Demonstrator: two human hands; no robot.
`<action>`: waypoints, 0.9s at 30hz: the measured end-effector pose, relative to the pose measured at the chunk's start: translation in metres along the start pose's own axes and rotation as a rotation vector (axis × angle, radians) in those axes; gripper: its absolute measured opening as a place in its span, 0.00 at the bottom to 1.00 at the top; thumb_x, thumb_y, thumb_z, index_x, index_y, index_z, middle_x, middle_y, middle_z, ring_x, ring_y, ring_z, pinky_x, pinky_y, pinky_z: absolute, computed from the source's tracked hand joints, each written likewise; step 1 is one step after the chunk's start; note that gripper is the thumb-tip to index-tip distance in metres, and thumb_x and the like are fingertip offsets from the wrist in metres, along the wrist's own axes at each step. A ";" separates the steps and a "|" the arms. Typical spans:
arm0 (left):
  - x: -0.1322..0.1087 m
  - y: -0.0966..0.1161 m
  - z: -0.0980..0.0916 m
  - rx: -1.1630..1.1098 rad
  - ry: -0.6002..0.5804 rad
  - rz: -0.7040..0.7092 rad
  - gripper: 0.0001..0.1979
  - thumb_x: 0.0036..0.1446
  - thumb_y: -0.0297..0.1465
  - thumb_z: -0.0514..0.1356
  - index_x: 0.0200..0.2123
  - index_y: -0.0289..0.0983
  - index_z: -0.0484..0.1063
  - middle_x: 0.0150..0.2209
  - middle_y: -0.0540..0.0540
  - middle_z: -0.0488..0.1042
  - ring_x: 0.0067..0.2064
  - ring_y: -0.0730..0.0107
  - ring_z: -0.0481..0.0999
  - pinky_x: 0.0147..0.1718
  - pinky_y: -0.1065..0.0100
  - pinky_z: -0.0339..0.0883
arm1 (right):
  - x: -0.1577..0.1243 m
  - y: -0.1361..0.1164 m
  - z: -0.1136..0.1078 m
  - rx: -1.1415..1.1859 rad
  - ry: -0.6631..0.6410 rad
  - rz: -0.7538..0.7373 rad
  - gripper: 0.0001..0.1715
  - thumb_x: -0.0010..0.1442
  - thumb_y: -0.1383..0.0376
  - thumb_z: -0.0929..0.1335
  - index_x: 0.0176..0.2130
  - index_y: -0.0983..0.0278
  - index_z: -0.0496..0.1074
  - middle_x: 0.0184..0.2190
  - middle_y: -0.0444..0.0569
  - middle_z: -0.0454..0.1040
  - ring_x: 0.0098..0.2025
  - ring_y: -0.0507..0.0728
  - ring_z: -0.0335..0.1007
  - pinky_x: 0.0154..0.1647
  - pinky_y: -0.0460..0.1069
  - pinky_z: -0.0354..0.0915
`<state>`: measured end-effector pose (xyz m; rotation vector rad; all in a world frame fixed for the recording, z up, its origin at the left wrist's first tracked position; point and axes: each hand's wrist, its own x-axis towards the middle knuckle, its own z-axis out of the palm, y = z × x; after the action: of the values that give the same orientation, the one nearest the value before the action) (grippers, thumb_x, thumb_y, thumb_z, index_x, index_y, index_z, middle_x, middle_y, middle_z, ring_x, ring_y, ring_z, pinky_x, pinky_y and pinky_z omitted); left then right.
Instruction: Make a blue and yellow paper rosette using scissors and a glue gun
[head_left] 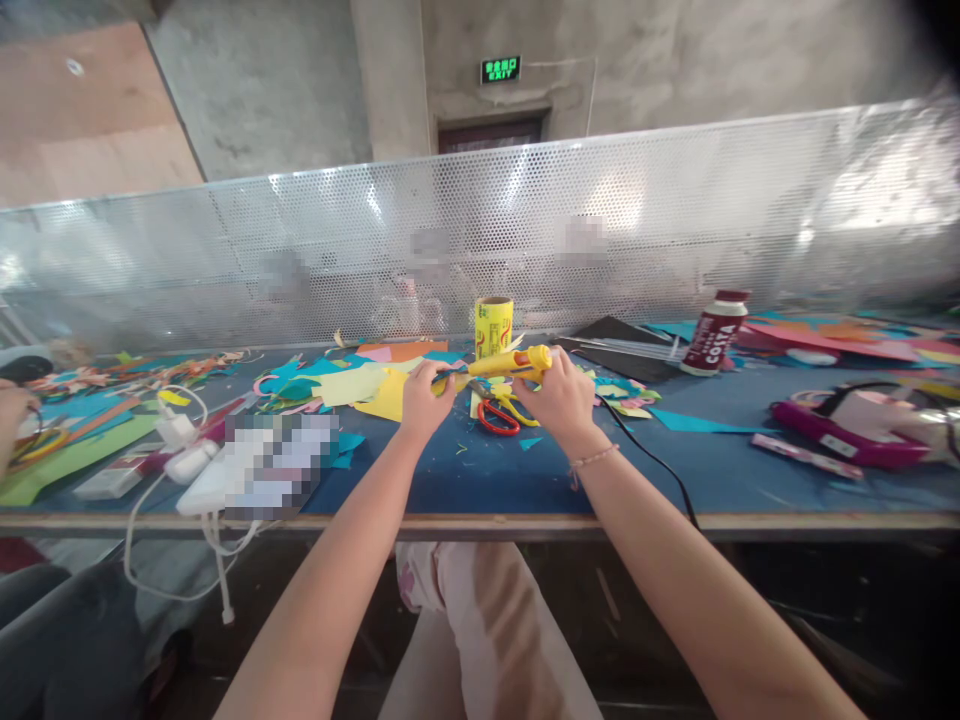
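A yellow hot glue gun [507, 364] lies across the space between my hands, its nozzle pointing left. My right hand [559, 398] is wrapped round the rear of the gun. Close to the nozzle, my left hand [427, 398] is closed in a pinch; what lies between its fingers is too small and blurred to name. Just below the gun, scissors with red handles [498, 422] rest on the table beside a pair with yellow handles [517, 404]. Behind the gun stands a yellow cardboard tube [493, 325].
Paper scraps [345, 384] cover much of the blue table [480, 475]. A dark red bottle [714, 335] stands at right, near a purple case [847, 432]. A white power strip [217, 470] with cables is at left. A black cord [660, 455] crosses the front edge. A co-worker's hand [13, 420] shows far left.
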<state>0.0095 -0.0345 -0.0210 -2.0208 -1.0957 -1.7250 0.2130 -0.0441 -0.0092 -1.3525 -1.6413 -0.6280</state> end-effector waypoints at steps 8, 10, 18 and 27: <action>0.001 -0.002 0.000 -0.052 0.004 -0.011 0.04 0.49 0.24 0.57 0.30 0.37 0.68 0.31 0.47 0.73 0.36 0.69 0.73 0.39 0.66 0.68 | 0.003 -0.001 -0.003 0.011 -0.005 0.080 0.17 0.51 0.56 0.63 0.39 0.64 0.64 0.34 0.52 0.69 0.33 0.59 0.67 0.28 0.50 0.58; 0.002 -0.001 -0.001 -0.056 -0.002 -0.020 0.04 0.49 0.24 0.57 0.30 0.37 0.67 0.31 0.47 0.72 0.36 0.69 0.72 0.39 0.66 0.68 | 0.003 0.001 -0.001 0.024 0.005 0.108 0.18 0.51 0.56 0.63 0.39 0.64 0.64 0.34 0.53 0.69 0.33 0.59 0.67 0.29 0.50 0.59; 0.001 -0.001 0.000 -0.126 -0.037 -0.252 0.04 0.48 0.25 0.58 0.31 0.37 0.68 0.32 0.46 0.73 0.36 0.69 0.73 0.39 0.66 0.68 | 0.005 0.006 0.006 0.072 0.044 0.183 0.21 0.51 0.56 0.63 0.43 0.64 0.63 0.37 0.54 0.69 0.35 0.60 0.67 0.30 0.51 0.61; 0.005 -0.003 -0.001 -0.213 -0.030 -0.527 0.06 0.48 0.28 0.58 0.33 0.35 0.71 0.34 0.44 0.75 0.38 0.67 0.74 0.41 0.65 0.67 | 0.008 0.008 0.003 0.097 0.071 0.238 0.24 0.51 0.55 0.63 0.45 0.65 0.63 0.39 0.56 0.70 0.36 0.61 0.68 0.32 0.52 0.62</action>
<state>0.0067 -0.0312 -0.0169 -2.0010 -1.6295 -2.1406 0.2199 -0.0358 -0.0050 -1.4121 -1.4096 -0.4444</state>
